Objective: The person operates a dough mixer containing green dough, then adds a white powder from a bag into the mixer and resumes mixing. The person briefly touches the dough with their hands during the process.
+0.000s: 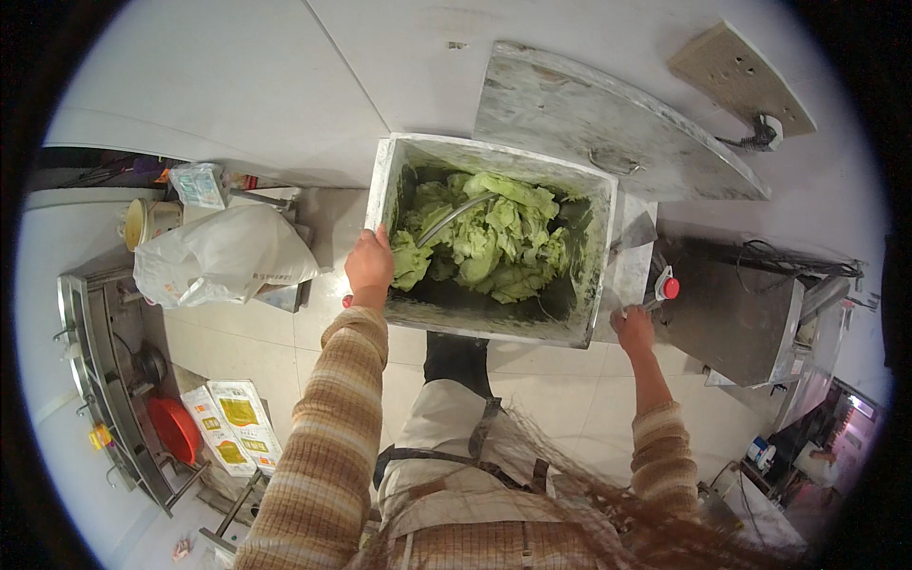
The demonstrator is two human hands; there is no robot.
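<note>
Before me is an open-topped metal tub, its inner walls stained green. Pale green leafy vegetables lie heaped inside it, and a curved metal rod arches over them. With my left hand I grip the tub's left rim. My right hand is curled low beyond the tub's right side, by a grey metal surface; whether its fingers hold anything is unclear. Just beyond that hand stands a container with a red cap. Behind the tub, a metal lid with a wire handle leans against the wall.
To the left, a stuffed white plastic bag sits near a pale bucket. A red basin, flattened printed cartons and a metal rack are lower left. A metal cabinet stands right, beneath a wall socket panel.
</note>
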